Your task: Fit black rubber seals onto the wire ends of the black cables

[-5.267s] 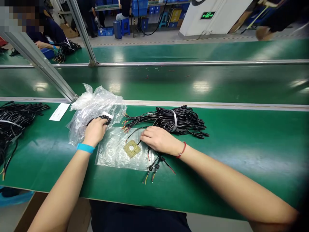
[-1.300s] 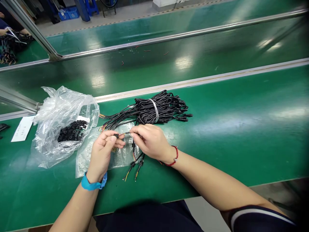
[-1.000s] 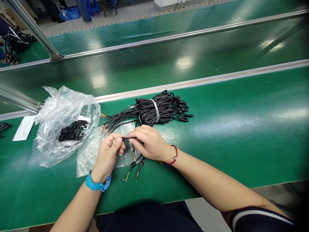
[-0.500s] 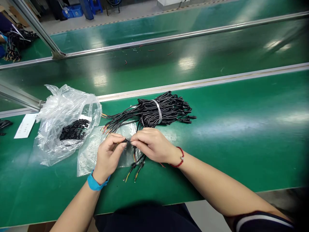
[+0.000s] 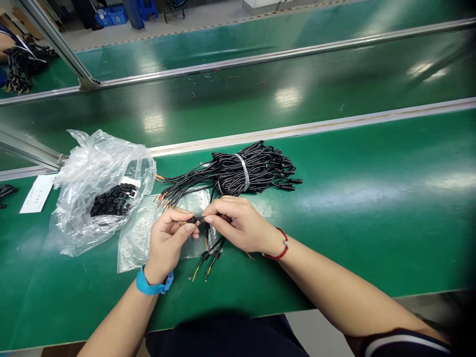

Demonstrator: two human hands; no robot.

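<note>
My left hand pinches a small black grommet between thumb and forefinger. From it a thin black cable runs to my right hand, whose thumb and fingers are closed on it. Just beyond lies a bundle of black cables, tied with a pale band. Its coloured wire ends point left, its dark connectors right. Below my hands two cable ends with black grommets and bare-tipped wires rest on the table.
A clear plastic bag at the left holds many small black grommets. A flat clear bag lies under my left hand. A white paper slip is farther left. A metal rail borders the green table.
My right hand has shifted slightly right, away from my left, so more cable shows between them. The grommet in my left hand is more visible.
</note>
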